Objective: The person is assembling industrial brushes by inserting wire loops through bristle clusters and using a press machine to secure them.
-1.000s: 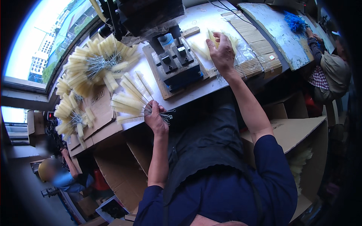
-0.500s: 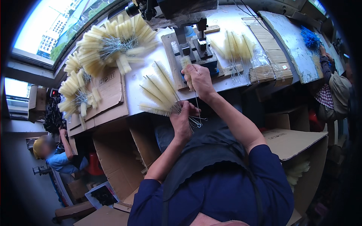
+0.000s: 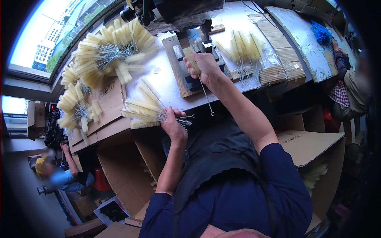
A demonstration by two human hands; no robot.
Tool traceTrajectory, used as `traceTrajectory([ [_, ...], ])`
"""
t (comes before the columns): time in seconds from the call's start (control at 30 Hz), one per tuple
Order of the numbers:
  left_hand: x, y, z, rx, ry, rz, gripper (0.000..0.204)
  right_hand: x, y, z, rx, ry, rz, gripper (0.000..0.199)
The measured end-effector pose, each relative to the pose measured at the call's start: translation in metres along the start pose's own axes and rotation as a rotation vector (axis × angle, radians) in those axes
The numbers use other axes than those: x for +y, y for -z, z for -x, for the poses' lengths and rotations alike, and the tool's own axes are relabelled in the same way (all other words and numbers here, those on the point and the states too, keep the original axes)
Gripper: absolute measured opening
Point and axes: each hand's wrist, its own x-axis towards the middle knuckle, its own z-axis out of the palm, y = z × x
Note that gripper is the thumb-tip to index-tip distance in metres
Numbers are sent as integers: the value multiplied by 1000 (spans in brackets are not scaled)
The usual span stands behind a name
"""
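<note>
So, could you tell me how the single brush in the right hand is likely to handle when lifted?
The brush in the right hand probably feels light: thin wire stem, soft pale bristles. The stem hangs free below the fist, so it may sway or bend. Bristles likely squash under grip.

We reach both arms forward, sleeves dark blue, forearms bare. Our left hand [image 3: 173, 123] is closed in a fist, close in. Our right hand [image 3: 204, 67] is clenched too, stretched farther out and higher.
</note>
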Motion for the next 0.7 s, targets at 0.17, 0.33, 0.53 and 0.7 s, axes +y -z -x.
traceTrajectory([
  [0.17, 4, -7, -21, 25, -21, 38, 13, 4, 7, 5, -42, -83, -18, 57],
  [0.33, 6, -8, -65, -13, -324, -180, 20, -9, -7, 31, -67, -103, -65, 65],
  [0.53, -14, 7, -86, 2, -381, -285, 24, -3, -22, 31, -23, -15, -14, 54],
  [0.7, -17, 11, -90, -3, -355, -304, 29, 20, -18, 28, -131, -108, 11, 26],
])
